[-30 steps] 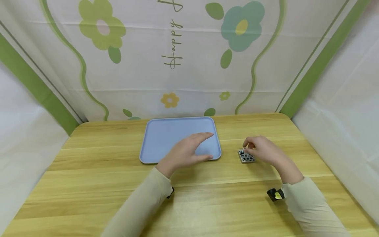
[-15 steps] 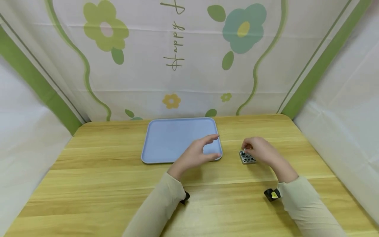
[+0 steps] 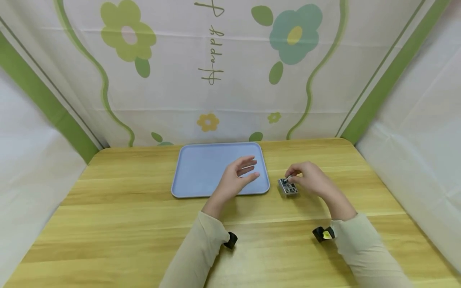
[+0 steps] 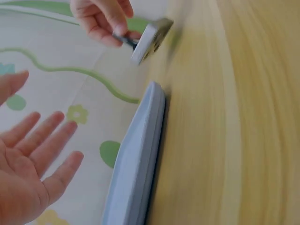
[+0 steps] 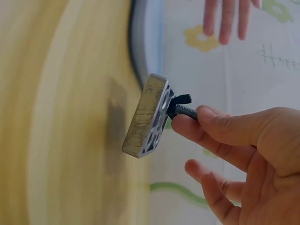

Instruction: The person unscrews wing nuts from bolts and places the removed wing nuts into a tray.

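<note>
My right hand [image 3: 310, 179] pinches the bolt [image 5: 186, 111], metal block [image 5: 144, 119] dangling just over the worktop [image 3: 108, 224] between the blue tray [image 3: 201, 168] and right edge, so imo snug grip, no tipping, left hand [image 3: 231, 180] loose and empty.

Backdrop [image 3: 245, 84]: white cloth, printed flowers [image 3: 295, 50], "Happy" lettering [image 3: 211, 71].
Tabletop [image 3: 108, 224]: yellowish wood grain, soft sheen.
Right-hand wall [image 3: 417, 132]: creased white sheeting.

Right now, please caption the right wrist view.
Right hand pinches a threaded rod, the metal block at its end held above the wooden table.
</note>
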A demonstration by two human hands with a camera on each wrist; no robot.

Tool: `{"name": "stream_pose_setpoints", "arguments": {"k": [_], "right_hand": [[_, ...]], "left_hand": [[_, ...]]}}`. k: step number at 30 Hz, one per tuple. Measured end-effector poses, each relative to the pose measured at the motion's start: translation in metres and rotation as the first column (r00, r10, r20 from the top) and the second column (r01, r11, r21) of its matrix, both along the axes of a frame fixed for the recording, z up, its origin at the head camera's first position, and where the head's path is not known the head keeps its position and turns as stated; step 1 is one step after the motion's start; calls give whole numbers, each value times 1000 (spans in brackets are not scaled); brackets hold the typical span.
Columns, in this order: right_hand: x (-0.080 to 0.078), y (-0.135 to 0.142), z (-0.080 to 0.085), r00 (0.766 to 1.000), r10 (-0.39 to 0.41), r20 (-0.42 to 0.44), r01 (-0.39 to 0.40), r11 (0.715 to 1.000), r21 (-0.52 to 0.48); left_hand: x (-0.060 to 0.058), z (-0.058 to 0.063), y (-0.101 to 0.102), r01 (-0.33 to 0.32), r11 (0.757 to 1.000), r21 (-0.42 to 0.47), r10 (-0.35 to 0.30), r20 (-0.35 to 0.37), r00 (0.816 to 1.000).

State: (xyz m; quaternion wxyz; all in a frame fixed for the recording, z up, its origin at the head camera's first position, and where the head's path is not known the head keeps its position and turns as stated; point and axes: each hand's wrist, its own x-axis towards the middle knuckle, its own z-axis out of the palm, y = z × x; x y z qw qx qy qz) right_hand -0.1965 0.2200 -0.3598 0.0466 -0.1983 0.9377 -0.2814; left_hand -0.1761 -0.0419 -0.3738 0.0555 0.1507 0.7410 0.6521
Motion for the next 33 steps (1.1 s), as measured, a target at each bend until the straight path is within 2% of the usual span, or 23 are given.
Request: {"name": "stream_pose_setpoints", "arguments": {"k": [3, 7, 11, 14, 17, 20, 24, 27, 29, 33], "right_hand": [[-1, -9, 5, 1000, -17, -13, 16, 998, -55], [-3, -24, 10, 998, -55, -7, 54, 992, -117], [-4, -40, 21, 994, -106, 29, 109, 976, -190], [-5, -53, 30, 989, -131, 67, 145, 949, -278], [-5, -65, 40, 986, -125, 108, 158, 904, -397], [-5, -75, 49, 985, -107, 139, 163, 853, -496], [-3, -87, 58, 981, -91, 173, 176, 793, -583], [-2, -93, 63, 973, -69, 218, 198, 733, -651], [0, -97, 66, 967, -49, 249, 214, 685, -696], [6, -103, 71, 961, -25, 276, 232, 613, -755]], "left_hand": [[0, 0, 3, -79, 994, 78, 76, 44, 996], [2, -1, 5, -189, 975, 119, 179, 97, 979], [5, 1, 4, -247, 955, 167, 223, 148, 963], [7, 5, 4, -283, 937, 204, 253, 163, 954], [11, 11, 4, -302, 922, 243, 270, 156, 950], [15, 17, 4, -292, 914, 283, 264, 133, 955], [22, 25, 1, -251, 922, 296, 238, 79, 968], [26, 30, -2, -222, 929, 297, 225, 25, 974], [29, 33, -3, -212, 929, 304, 223, -2, 975], [32, 39, -6, -237, 921, 309, 260, -34, 965]]}}
